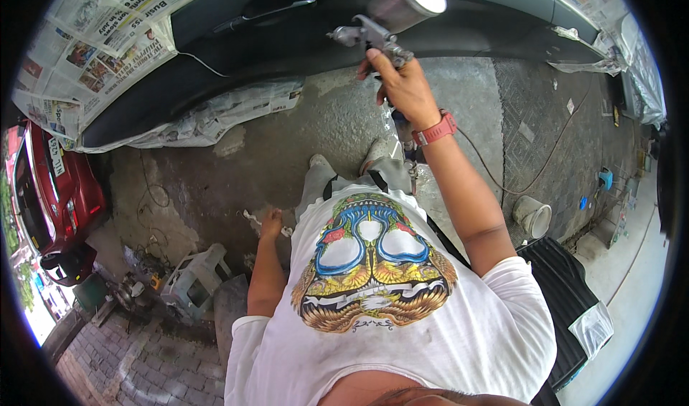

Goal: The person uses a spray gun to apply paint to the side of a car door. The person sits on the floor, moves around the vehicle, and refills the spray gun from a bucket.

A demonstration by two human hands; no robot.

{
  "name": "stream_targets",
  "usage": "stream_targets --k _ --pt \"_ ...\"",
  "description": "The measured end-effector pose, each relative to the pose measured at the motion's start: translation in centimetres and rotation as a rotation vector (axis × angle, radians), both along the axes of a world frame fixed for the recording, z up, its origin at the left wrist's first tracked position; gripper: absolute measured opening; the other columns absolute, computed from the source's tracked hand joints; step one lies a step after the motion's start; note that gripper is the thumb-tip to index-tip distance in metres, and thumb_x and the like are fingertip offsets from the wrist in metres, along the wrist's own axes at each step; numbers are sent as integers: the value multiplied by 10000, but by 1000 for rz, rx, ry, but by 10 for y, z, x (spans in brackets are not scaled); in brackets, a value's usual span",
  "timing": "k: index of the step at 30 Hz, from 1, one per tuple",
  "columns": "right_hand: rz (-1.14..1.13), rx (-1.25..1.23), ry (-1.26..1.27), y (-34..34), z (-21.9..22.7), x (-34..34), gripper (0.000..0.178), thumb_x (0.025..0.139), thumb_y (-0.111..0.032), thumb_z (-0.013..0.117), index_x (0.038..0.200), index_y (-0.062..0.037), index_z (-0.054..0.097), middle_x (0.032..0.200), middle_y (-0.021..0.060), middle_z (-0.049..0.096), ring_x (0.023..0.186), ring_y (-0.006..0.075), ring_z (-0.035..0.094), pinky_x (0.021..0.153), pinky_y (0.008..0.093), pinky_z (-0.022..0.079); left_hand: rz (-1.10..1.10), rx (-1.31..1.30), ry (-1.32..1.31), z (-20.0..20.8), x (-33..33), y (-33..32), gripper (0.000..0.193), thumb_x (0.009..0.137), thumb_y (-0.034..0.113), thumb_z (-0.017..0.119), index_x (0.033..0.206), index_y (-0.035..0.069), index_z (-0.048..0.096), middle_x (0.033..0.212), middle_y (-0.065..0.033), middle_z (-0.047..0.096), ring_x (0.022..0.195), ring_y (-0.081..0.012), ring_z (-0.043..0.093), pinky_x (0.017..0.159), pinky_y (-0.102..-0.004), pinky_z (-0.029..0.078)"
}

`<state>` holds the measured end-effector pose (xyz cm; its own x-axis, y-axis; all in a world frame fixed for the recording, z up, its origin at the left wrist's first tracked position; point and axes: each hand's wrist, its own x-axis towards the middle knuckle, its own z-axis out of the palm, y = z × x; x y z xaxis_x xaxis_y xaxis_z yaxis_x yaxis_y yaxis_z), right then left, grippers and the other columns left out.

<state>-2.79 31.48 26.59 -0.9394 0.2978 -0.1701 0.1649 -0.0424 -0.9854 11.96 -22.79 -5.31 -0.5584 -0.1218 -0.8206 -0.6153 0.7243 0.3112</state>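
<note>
My right hand point(405, 87) is wrapped round the handle of a metal spray gun point(369, 34), raised in front of the dark car door panel point(316, 29). A large whitish paint cup point(408, 4) sits on top of the gun, and its nozzle points left along the panel. A red watch point(435, 128) is on my right wrist. My left hand point(270, 224) hangs low at my left side, closed on a crumpled whitish rag point(287, 231) whose ends stick out on both sides. Its fingers show only in part.
Newspaper masking point(108, 54) covers the car at the left. A hose point(502, 189) trails over the concrete floor at the right, by a whitish bucket point(532, 216). A plastic stool point(195, 280) stands at the left, with a red car point(61, 191) beyond. A black ribbed panel point(560, 291) lies at the right.
</note>
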Motion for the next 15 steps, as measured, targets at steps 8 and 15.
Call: stream_targets --k 8,15 --pt "-316 161 -30 109 0 44 319 1090 -318 616 1149 -26 729 874 38 721 733 103 660 471 260 494 123 105 -16 17 -19 56 502 1066 366 641 1455 50 616 1359 -135 703 1195 -232 677 1037 -367 511" --pt "-505 314 -122 229 7 102 374 1096 -361 602 1265 -40 691 970 58 756 855 138 732 504 265 528 85 133 34 11 -39 96 542 1043 384 692 1476 69 611 1375 -136 695 1235 -236 669 1054 -368 511"
